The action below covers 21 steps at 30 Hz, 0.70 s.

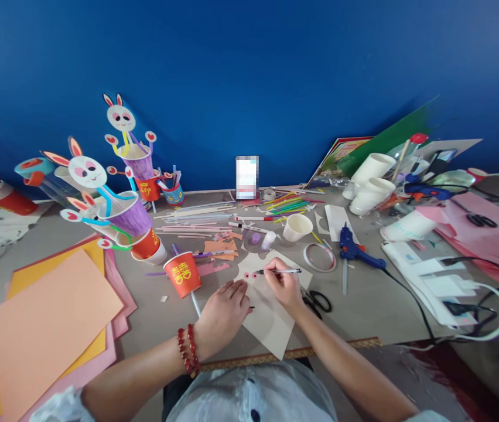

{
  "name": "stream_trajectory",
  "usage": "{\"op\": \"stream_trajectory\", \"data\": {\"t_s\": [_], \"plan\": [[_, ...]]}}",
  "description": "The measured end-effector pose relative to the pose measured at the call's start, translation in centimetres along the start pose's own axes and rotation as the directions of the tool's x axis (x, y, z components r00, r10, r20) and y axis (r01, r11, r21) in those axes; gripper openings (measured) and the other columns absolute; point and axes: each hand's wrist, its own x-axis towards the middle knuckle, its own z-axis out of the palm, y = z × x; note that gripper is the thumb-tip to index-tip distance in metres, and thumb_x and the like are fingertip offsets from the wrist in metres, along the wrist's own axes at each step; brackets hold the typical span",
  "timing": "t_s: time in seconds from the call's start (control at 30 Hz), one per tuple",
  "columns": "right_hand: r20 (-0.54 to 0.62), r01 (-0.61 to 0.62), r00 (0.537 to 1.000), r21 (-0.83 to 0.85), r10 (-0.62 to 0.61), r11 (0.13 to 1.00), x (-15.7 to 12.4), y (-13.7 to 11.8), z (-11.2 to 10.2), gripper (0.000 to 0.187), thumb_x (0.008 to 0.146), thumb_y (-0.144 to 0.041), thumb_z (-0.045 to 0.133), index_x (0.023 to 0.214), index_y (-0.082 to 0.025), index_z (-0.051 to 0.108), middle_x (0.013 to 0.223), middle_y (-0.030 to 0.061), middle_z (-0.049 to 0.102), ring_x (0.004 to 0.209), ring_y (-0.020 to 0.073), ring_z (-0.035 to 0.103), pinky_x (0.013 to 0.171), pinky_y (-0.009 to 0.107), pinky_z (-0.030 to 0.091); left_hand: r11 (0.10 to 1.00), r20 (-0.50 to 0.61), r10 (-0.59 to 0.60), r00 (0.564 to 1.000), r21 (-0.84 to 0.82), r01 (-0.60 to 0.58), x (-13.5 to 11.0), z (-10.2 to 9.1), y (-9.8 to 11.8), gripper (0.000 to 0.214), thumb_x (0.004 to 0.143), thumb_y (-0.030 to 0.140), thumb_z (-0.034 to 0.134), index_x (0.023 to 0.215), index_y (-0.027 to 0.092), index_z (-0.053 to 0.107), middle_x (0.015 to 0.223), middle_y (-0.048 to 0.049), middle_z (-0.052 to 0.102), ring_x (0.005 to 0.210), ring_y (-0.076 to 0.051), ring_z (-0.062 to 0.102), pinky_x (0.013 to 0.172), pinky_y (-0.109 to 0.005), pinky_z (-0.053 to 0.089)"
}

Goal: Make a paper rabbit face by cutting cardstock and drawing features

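My right hand (pixel 282 282) is closed around a slim black-tipped pen (pixel 288 271). The pen's point touches or hovers just over one of two small pink-and-dark round marks (pixel 246 275) on a cream sheet of paper (pixel 271 325). Pressed on the sheet's left side is my left hand (pixel 227 308), its fingers bent and close together. A small dark tip (pixel 252 308) pokes out beside its thumb; the rest of that thing is hidden. Black-handled scissors (pixel 320 302) lie by my right wrist, partly covered. A red paper cup (pixel 182 274) on a white stick lies left of my left hand.
Paper-cup rabbits (pixel 130 214) stand at the left, behind stacked coloured paper (pixel 51 310). A white cup (pixel 297 227), a tape roll (pixel 320 257) and a blue glue gun (pixel 355 246) are beyond the sheet. A power strip (pixel 425 287) with cables lies right. A phone (pixel 247 177) stands against the blue wall.
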Motion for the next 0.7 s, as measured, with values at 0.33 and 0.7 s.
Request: {"op": "stream_trajectory", "data": {"t_s": [0.33,0.7], "plan": [[-0.065,0.016,0.998,0.022,-0.015,1.0,-0.14,-0.35,-0.07,0.016,0.087,-0.023,0.051,0.071,-0.022,0.051,0.059,-0.0034,0.05,0.05,0.0124,0.045,0.047,0.023,0.035,1.0,0.003,0.005,1.0,0.01,-0.005,-0.1,0.02,-0.01,0.022,0.094,0.029,0.061,0.099,0.009,0.068,0.125,-0.0184,0.067,0.118,-0.028,0.064,0.102,-0.042,0.05],[-0.035,0.007,0.999,0.017,-0.006,1.0,0.03,-0.81,-0.13,0.016,0.086,-0.023,0.052,0.071,-0.021,0.052,0.059,-0.0039,0.05,0.049,0.0119,0.045,0.047,0.022,0.034,1.0,0.009,-0.002,1.0,-0.015,0.002,-0.05,0.14,0.03,0.022,0.094,0.028,0.061,0.099,0.008,0.067,0.125,-0.0199,0.067,0.118,-0.029,0.064,0.102,-0.043,0.049]]}}
